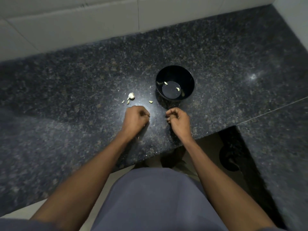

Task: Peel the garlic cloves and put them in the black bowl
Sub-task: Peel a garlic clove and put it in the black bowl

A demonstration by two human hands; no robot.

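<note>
The black bowl (pixel 190 80) stands on the dark granite counter (pixel 75 90) and holds two peeled cloves (pixel 178 89). Left of it lies the rest of a garlic bulb (pixel 131 96), with a few small cloves or bits beside it (pixel 128 102) and one loose clove (pixel 150 102) nearer the bowl. My left hand (pixel 135 118) rests on the counter just in front of these, curled into a fist with its back up; what it encloses is hidden. My right hand (pixel 179 120) hovers in front of the bowl, its fingers curled and its thumb near the fingertips, with nothing visible between them.
A white tiled wall (pixel 100 22) runs along the back of the counter. The counter's front edge steps back at the right (pixel 216 132), where a dark round object (pixel 229 160) sits low down. My body is close against the front edge.
</note>
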